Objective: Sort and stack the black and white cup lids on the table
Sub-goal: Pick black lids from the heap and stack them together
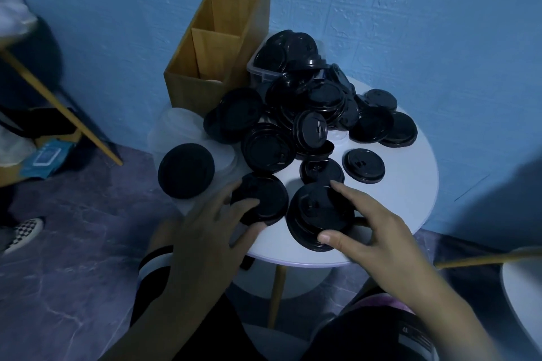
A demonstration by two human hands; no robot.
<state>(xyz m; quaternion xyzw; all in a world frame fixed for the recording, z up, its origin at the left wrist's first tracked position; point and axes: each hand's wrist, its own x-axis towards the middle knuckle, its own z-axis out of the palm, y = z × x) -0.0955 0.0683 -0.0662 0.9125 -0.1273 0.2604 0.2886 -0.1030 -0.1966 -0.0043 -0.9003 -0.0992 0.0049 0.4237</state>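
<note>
A heap of black cup lids [308,114] covers the back of the round white table [410,184]. White lids [181,129] lie at the table's left edge, one black lid [186,170] on top of them. My right hand [372,231] grips a short stack of black lids [319,214] near the front edge, thumb at its near rim and index finger across its far rim. My left hand [211,231] rests with spread fingers on another black lid [261,199] just left of that stack. Single black lids [363,165] lie loose on the right.
A wooden divided box [217,47] stands at the back left of the table. A clear plastic tub [264,70] full of black lids sits beside it against the blue wall. Chair legs [61,108] and a checkered shoe [26,231] are on the floor to the left.
</note>
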